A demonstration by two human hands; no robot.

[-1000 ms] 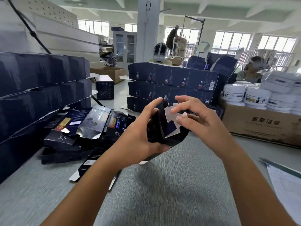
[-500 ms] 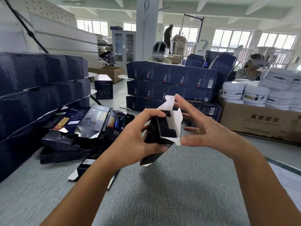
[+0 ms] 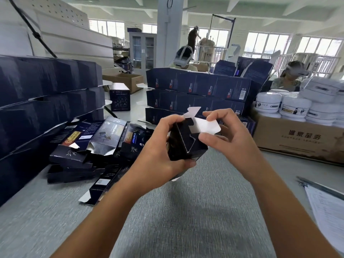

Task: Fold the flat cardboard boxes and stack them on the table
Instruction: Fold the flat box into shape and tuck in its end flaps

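The box is held above the table, in the middle of the view. The left hand grips it from its 9 o'clock side, with the fingers curled over the top and the thumb under the lower edge. The right hand, at 3 o'clock of the box, pinches the white flap between forefinger and thumb. 0.5 s ago the right fingers were straight and spread; now they curl on the flap, which leans more toward 3 o'clock. Flat boxes lie at 9 o'clock.
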